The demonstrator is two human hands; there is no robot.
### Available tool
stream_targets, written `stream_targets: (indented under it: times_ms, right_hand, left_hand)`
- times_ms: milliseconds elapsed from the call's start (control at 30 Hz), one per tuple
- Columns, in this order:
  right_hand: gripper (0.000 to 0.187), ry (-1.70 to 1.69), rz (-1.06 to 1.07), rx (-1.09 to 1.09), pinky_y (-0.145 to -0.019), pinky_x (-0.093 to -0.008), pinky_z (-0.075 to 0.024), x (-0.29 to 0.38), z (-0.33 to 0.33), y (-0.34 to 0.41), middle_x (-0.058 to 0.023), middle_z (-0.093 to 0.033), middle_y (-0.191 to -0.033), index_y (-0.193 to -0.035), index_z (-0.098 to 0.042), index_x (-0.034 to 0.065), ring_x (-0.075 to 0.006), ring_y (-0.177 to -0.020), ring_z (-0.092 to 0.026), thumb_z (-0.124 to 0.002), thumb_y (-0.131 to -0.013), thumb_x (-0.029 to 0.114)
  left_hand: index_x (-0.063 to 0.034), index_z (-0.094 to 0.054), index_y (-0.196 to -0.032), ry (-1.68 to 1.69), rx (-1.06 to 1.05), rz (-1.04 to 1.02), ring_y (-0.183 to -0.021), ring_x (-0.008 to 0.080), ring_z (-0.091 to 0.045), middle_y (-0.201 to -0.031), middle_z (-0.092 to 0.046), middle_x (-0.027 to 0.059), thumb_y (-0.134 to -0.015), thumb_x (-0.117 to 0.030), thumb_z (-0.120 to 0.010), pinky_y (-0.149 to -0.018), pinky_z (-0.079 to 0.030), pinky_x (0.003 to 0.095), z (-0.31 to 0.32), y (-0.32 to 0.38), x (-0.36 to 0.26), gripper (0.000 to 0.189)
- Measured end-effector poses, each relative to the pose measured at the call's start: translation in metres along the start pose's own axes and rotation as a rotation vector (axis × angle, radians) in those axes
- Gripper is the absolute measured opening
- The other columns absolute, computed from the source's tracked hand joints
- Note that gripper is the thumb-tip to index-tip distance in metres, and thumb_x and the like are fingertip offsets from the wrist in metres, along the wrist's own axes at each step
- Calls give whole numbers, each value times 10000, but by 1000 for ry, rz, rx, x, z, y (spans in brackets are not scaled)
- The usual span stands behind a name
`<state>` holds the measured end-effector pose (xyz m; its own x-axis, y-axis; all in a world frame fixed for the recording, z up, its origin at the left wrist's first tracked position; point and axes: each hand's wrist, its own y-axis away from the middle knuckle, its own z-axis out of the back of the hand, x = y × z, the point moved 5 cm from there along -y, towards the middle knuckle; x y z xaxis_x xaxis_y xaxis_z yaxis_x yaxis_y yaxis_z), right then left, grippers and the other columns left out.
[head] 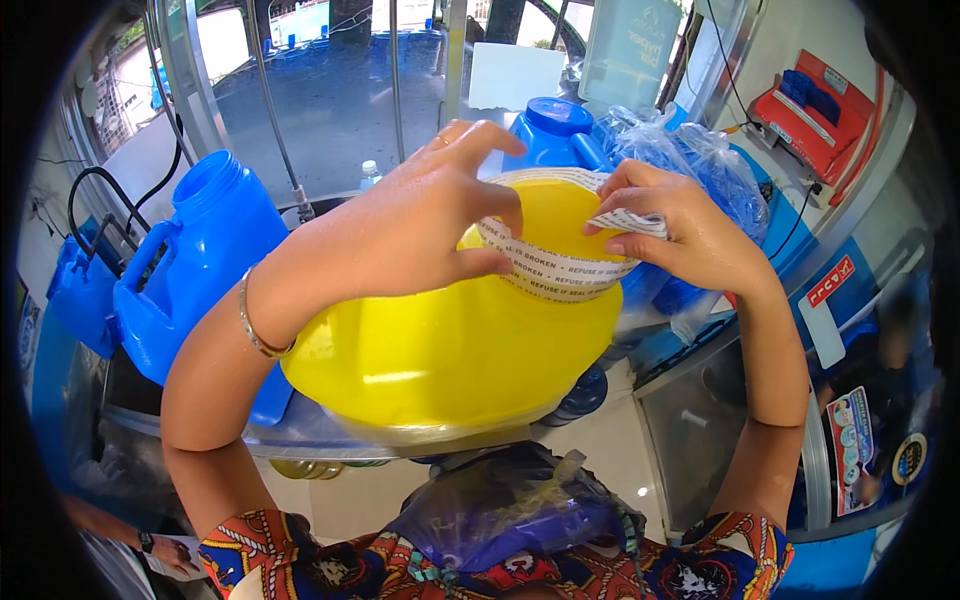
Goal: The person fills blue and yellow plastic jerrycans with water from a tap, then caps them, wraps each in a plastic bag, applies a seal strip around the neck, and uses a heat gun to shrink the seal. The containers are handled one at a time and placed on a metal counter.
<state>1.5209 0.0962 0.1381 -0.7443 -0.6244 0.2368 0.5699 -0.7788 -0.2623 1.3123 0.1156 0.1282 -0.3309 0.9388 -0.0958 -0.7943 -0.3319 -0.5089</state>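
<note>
A large yellow plastic water container [450, 360] stands before me on a metal counter. Around its round yellow cap [562, 210] runs a loose white printed plastic seal band [562, 274]. My left hand [420, 217] curves over the left side of the cap, its thumb against the band and its fingers spread and bent. On the right, my right hand [667, 225] pinches a folded end of the band between thumb and fingers. How firmly my left thumb and fingers hold the band cannot be told.
Blue plastic containers stand at the left, one with an uncapped mouth [214, 180]. Behind the yellow one are a capped blue container [555, 131] and clear plastic bags [697, 165]. Metal rods [274, 112] rise behind the counter [337, 442]. Another person's hand [172, 553] shows at lower left.
</note>
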Motion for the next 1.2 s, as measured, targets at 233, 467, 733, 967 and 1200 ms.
stream_targets:
  times_ms: [233, 467, 733, 967, 1200]
  right_hand:
    - [200, -43, -36, 35, -903, -389, -516, -4, -6, -10, -107, -615, -1098, -1000, -745, 27, -287, -1036, -616, -716, -811, 88]
    - [286, -334, 27, -36, -991, -413, -493, -22, -11, -1, -98, -631, -1212, -1131, -661, 76, -285, -1139, -609, -690, -859, 158]
    - [456, -447, -105, -381, -910, -321, -488, -47, -26, 16, -113, -662, -1180, -1339, -567, 85, -209, -1075, -625, -554, -992, 380]
    - [634, -528, -246, -242, -917, -371, -495, -54, -44, 17, -148, -651, -1228, -1409, -517, 117, -254, -1113, -620, -482, -970, 573]
    - [625, -506, -244, -256, -889, -348, -506, -56, -33, 13, -157, -647, -1227, -1401, -521, 104, -235, -1100, -627, -541, -953, 539]
  left_hand:
    - [-69, -500, -1327, 183, 184, 268, -1249, 428, -512, -1349, -532, 229, -746, -279, -816, -1056, -420, 477, -13, -2, 27, 693]
    - [-71, -249, -1514, 303, 321, 306, -1265, 419, -519, -1380, -511, 267, -773, -413, -785, -1087, -394, 484, -28, -5, 39, 976]
    - [-83, -213, -1532, 433, 324, 306, -1218, 373, -558, -1337, -541, 259, -730, -360, -801, -1092, -390, 458, -27, -8, 36, 1033]
    - [-82, -212, -1531, 374, 335, 271, -1268, 401, -515, -1371, -516, 265, -700, -297, -801, -1107, -370, 456, -29, -10, 32, 1041]
    - [-99, -220, -1533, 354, 368, 279, -1285, 405, -499, -1417, -478, 253, -727, -334, -793, -1122, -357, 468, -25, -10, 32, 1017]
